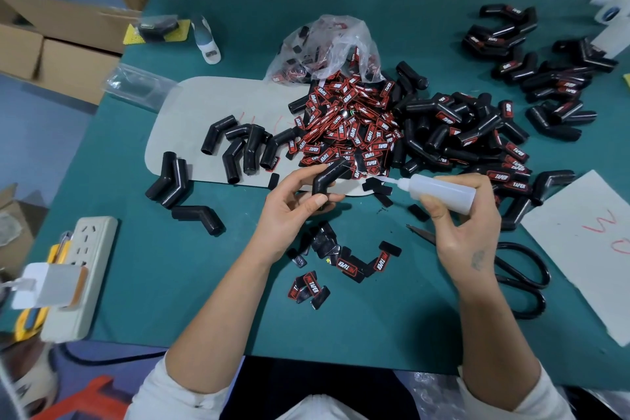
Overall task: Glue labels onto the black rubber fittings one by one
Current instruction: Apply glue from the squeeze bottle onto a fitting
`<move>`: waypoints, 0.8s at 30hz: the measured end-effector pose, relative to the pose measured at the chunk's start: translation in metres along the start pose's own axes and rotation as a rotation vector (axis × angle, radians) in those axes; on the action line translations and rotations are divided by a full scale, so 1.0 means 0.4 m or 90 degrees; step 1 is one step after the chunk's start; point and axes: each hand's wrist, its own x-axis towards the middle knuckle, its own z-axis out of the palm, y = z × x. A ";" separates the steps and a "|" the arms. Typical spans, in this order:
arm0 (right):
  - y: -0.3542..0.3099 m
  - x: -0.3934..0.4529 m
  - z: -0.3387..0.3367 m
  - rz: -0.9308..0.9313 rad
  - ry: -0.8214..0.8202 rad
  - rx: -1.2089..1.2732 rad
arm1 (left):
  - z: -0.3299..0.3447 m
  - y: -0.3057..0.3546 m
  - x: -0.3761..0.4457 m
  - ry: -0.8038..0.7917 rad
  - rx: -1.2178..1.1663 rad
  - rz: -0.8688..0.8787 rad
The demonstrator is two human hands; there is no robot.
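While the glue step is under way, entries are running from the grip outward.

Left grip: left hand (pixel 296 201) is pinching one black rubber fitting (pixel 330 177) by its lower leg, thumb and fingers curled round it, bend pointing up, just above the table (pixel 211 283).

Right grip: right hand (pixel 460 211) is wrapping its fingers round a translucent glue bottle (pixel 439 190), nozzle aiming left toward the held fitting; whether the tip is touching the rubber cannot be told.

Handling (judgement): fitting is looking light, hollow and soft-walled, a bent elbow tube; squeezing hard is likely deforming it, so holding one leg and leaving the other free for the label seems best. Matte rubber is probably giving good friction; wet glue may be making it slippery.

Label pile (pixel 344 126): small flat rectangles, glossy, red and black with white lettering, spilling from a crinkled clear plastic bag (pixel 327 44) just beyond the hands.

Loose labels (pixel 313 286): lying scattered near the wrists, several face down.

Unlabelled fittings (pixel 238 147): lying to the left, partly on a grey mat (pixel 204 95).

Labelled fittings (pixel 545 78): heaping to the right.

Scissors (pixel 511 269): black-handled, lying under the right wrist.

Power strip (pixel 85 269): sitting at the table's left edge.
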 end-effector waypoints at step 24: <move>0.000 0.000 0.000 -0.005 0.001 0.000 | -0.010 -0.008 0.005 0.000 -0.055 -0.008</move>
